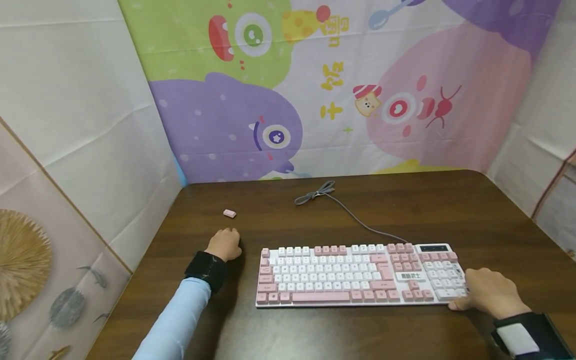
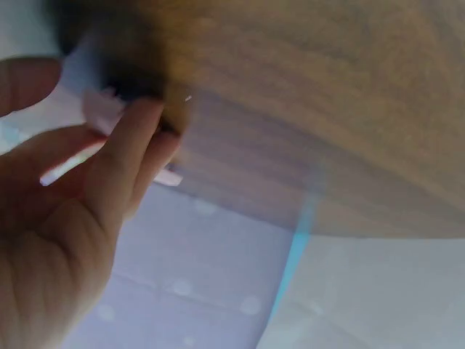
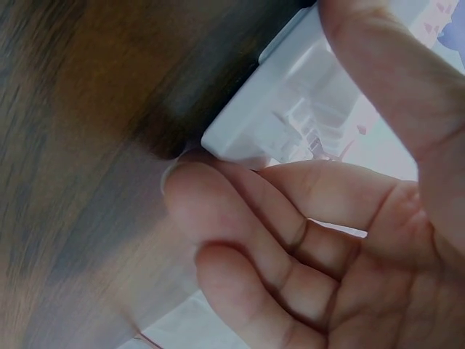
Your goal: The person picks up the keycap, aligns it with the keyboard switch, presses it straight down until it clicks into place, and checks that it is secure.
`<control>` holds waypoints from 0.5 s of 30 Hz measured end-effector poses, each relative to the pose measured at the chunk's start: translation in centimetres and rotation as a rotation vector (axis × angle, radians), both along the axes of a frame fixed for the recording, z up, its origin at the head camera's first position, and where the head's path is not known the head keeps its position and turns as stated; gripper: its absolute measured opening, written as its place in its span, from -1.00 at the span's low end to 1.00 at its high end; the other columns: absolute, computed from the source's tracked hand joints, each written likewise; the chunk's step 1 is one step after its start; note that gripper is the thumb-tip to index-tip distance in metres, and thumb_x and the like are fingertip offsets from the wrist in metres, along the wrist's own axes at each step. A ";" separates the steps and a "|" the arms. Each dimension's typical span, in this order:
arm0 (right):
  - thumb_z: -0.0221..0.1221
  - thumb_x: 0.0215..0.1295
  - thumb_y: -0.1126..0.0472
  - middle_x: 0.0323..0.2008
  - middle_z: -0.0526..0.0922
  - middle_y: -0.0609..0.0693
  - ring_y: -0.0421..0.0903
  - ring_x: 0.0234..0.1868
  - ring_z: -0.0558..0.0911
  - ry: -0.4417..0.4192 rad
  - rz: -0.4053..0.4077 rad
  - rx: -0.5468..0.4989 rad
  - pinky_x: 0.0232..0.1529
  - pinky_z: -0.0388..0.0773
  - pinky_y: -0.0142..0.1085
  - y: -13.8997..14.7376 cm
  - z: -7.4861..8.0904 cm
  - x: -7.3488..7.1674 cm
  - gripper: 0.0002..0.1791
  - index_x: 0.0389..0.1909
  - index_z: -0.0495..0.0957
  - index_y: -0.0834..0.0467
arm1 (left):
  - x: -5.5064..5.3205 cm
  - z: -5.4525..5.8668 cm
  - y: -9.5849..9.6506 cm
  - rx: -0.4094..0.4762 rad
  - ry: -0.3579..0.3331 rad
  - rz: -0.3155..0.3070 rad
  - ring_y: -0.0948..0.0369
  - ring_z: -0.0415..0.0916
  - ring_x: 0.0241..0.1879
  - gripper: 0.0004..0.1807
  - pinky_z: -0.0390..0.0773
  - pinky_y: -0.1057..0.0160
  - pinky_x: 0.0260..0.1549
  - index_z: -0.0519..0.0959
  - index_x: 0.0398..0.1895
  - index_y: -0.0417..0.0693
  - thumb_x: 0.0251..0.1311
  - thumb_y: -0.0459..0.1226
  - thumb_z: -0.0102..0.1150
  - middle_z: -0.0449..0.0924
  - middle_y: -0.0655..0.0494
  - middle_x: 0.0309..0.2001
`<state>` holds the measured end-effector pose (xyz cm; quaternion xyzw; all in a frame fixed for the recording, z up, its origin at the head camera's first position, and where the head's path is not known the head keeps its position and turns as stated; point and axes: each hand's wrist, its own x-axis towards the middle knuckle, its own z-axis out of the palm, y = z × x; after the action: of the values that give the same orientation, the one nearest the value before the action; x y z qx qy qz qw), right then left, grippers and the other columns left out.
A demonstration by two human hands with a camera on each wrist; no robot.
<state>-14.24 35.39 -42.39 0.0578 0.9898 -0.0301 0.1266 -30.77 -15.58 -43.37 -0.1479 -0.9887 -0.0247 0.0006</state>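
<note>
A pink and white keyboard lies on the brown table. My right hand grips its right end, the thumb at the near corner. In the right wrist view the fingers curl against the white edge of the keyboard, with the thumb on its other side. My left hand is low over the table, left of the keyboard, its fingers loosely bent. A small pink block lies just beyond it. In the left wrist view the left hand shows nothing held, and the small pink block appears past the fingertips.
A grey cable runs from the keyboard's back to a tied bundle farther back on the table. Behind the table hangs a cartoon-printed cloth. Pale cloth hangs at the left.
</note>
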 end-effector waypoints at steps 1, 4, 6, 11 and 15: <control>0.43 -0.40 -0.25 -0.51 0.53 0.16 0.03 -0.50 0.43 -0.005 -0.004 0.000 -0.50 0.40 -0.09 0.1 -0.1 -0.1 -0.15 -0.29 0.50 0.43 | 0.1 0.3 0.0 -0.010 -0.038 -0.004 -0.25 0.49 -0.09 -0.50 0.46 -0.10 -0.05 0.43 -0.02 -0.53 -0.05 -0.36 0.17 0.53 -0.38 -0.10; 0.43 -0.40 -0.27 -0.52 0.52 0.15 0.03 -0.50 0.42 -0.009 -0.005 -0.001 -0.50 0.40 -0.10 0.3 -0.3 -0.1 -0.13 -0.29 0.49 0.43 | 0.5 0.9 0.0 -0.027 -0.102 -0.004 -0.28 0.44 -0.02 -0.43 0.45 -0.14 -0.02 0.39 0.07 -0.48 -0.06 -0.37 0.20 0.49 -0.40 -0.01; 0.43 -0.40 -0.27 -0.52 0.52 0.15 0.03 -0.50 0.42 -0.008 -0.005 -0.003 -0.50 0.39 -0.10 0.2 -0.2 -0.1 -0.13 -0.29 0.49 0.43 | 0.7 0.9 0.0 -0.027 -0.112 -0.007 -0.29 0.44 -0.03 -0.47 0.45 -0.15 -0.05 0.43 0.04 -0.43 -0.08 -0.38 0.22 0.49 -0.38 -0.03; 0.43 -0.39 -0.25 -0.52 0.50 0.14 0.02 -0.50 0.41 -0.024 -0.010 -0.007 -0.49 0.39 -0.12 0.0 0.1 0.0 -0.13 -0.28 0.49 0.45 | 1.0 0.9 0.0 -0.014 -0.068 -0.033 -0.25 0.50 -0.19 -0.75 0.51 -0.11 -0.19 0.59 -0.29 -0.31 -0.15 -0.44 0.22 0.55 -0.30 -0.21; 0.42 -0.37 -0.25 -0.51 0.50 0.14 0.02 -0.49 0.40 -0.033 -0.007 -0.014 -0.47 0.39 -0.13 0.1 0.1 0.0 -0.12 -0.26 0.47 0.46 | 1.1 0.8 -0.2 0.000 -0.010 -0.056 -0.18 0.55 -0.27 -0.85 0.53 -0.07 -0.27 0.60 -0.41 -0.29 -0.15 -0.47 0.20 0.58 -0.26 -0.30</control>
<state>-14.26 35.45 -42.29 0.0611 0.9871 -0.0363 0.1433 -29.69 -15.76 -42.57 -0.1754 -0.9842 -0.0256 -0.0052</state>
